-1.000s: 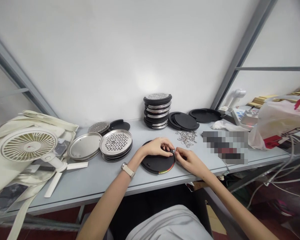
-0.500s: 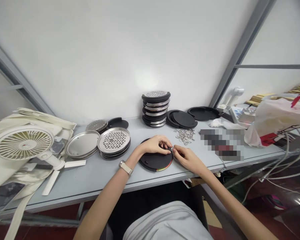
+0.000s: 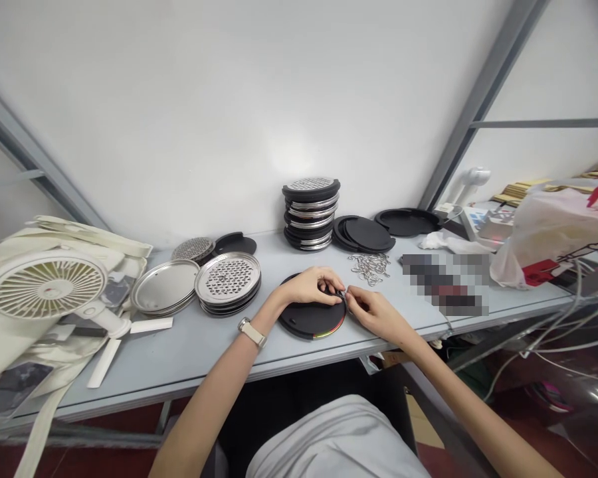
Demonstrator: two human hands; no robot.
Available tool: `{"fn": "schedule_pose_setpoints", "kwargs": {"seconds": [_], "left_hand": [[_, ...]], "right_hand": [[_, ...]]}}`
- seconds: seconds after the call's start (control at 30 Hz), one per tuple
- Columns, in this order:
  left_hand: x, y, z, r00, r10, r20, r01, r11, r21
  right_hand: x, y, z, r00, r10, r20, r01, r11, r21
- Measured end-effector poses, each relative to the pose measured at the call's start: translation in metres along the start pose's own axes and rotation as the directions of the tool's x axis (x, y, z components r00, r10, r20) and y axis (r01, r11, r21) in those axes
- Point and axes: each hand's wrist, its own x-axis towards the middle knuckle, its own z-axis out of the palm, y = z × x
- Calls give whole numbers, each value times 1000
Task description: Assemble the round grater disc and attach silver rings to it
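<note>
A round black disc (image 3: 306, 320) with a shiny coloured band on its near right edge lies flat near the front of the table. Over its far right part my left hand (image 3: 315, 285) is closed in a pinch at the rim. From the right, my right hand (image 3: 371, 309) meets it with thumb and forefinger pinched together. A tiny metallic piece shows between the two sets of fingertips, too small to make out. Just beyond my right hand lies a loose pile of small metal hooks or clips (image 3: 369, 267).
Behind the disc rises a tall stack of black and silver discs (image 3: 311, 216). Black round covers (image 3: 366, 235) lie to its right. At left are perforated metal plates (image 3: 228, 277), plain silver plates (image 3: 164, 287) and a white fan (image 3: 50, 292). A plastic bag (image 3: 553, 232) stands at right.
Both hands stay at the disc's rim, with only slight finger movement. The whole view has shifted a little.
</note>
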Motion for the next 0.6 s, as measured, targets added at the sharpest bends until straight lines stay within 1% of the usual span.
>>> {"fn": "schedule_pose_setpoints", "kwargs": {"seconds": [0.23, 0.47, 0.6], "left_hand": [[0, 1, 0, 1000, -14, -5, 14, 1000, 3], [0, 0, 0, 1000, -12, -8, 12, 1000, -1], [-1, -1, 0, 1000, 8, 1, -8, 1000, -6]], "right_hand": [[1, 3, 0, 1000, 18, 21, -20, 997, 76], [1, 3, -1, 999, 27, 25, -29, 996, 88], [1, 4, -2, 999, 31, 36, -35, 994, 102]]}}
